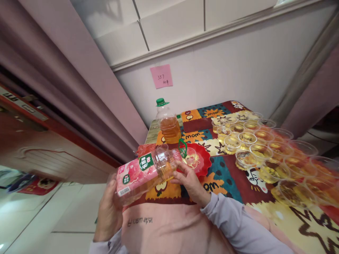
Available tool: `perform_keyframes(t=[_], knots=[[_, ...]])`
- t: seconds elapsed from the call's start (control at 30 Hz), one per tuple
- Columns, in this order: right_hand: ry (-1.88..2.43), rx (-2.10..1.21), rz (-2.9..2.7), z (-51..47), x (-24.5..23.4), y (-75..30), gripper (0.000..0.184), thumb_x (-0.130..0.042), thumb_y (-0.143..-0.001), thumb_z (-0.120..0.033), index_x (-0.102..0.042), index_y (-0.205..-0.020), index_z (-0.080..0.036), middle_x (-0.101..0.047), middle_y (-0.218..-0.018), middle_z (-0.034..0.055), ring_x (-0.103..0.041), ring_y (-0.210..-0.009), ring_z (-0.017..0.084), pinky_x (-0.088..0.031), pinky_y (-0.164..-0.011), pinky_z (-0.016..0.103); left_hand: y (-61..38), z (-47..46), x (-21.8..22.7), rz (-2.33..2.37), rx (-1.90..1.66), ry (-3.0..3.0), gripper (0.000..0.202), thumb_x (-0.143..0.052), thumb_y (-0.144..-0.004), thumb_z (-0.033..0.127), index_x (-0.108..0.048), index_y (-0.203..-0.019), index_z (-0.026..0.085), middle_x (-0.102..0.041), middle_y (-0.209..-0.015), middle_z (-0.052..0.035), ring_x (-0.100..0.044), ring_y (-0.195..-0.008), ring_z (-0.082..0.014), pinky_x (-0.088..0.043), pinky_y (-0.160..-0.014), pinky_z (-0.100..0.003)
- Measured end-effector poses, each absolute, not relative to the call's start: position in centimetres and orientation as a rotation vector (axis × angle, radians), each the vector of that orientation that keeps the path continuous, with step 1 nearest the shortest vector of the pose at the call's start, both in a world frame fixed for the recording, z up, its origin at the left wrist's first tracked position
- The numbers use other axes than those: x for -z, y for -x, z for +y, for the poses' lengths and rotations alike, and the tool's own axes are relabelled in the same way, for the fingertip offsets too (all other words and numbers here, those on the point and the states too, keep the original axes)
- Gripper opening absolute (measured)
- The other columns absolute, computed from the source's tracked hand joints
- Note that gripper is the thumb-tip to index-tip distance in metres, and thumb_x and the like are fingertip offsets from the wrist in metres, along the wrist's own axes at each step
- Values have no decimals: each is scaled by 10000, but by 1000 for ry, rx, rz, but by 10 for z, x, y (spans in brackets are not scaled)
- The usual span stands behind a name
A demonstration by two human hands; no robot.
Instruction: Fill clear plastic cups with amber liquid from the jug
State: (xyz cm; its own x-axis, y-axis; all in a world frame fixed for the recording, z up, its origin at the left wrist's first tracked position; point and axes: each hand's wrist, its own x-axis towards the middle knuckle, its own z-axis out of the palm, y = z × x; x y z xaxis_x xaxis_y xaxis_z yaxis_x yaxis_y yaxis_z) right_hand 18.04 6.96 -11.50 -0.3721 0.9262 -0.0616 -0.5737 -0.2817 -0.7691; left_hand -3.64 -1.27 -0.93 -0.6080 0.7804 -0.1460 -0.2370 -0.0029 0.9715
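A large clear plastic drink bottle (140,169) with a pink label lies tilted across both hands, its neck pointing right and slightly up. My left hand (107,208) wraps round its base end. My right hand (190,181) has its fingers closed on the underside near the neck. Amber liquid shows along the lower side of the bottle. A green carry loop (182,148) hangs at the neck. Beyond the neck is a red scalloped dish (205,169) with a clear plastic cup (191,158) in it. Whether the bottle's mouth has a cap, I cannot tell.
Another large bottle (169,128) with a green cap (161,102) stands upright behind, partly full of amber liquid. Several clear cups (247,139) of yellow liquid crowd the table's right side. A patterned cloth (219,176) covers the table against the wall. A door (39,141) is at left.
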Motion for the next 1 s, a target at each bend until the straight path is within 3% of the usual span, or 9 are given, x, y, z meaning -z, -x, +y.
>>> perform_keyframes(t=[0.13,0.33,0.6,1.0], knots=[[627,-1819,-824,69,116,-180,656,-927,-772,-549,-712,-1319,-257,-700,-1406,74,-736,-1143,283,-684,-901,437,33,-11,5,1526,-1717,-601,686,-884,-768,585,-728,-1336,234,-818,-1275,-89,-780,-1158,-364,-695,-849,-432],[629,-1813,-830,70,114,-180,656,-916,-777,-578,-714,-1320,-270,-699,-1403,79,-716,-1213,302,-685,-899,436,29,-10,-1,1518,-1695,-613,610,-877,-783,571,-751,-1281,242,-831,-1241,-76,-784,-1152,-371,-703,-847,-454],[641,-1829,-836,70,114,-181,657,-909,-783,-588,-713,-1318,-260,-706,-1387,76,-720,-1206,301,-682,-919,443,20,-9,-10,1564,-1696,-596,758,-916,-688,651,-749,-1305,244,-841,-1199,-90,-780,-1158,-408,-709,-833,-472],[619,-1828,-823,70,111,-182,626,-895,-796,-589,-718,-1289,-246,-720,-1355,75,-697,-1247,318,-684,-894,430,12,-7,-22,1561,-1714,-583,760,-956,-637,627,-769,-1251,221,-837,-1216,-104,-773,-1165,-428,-713,-835,-480]])
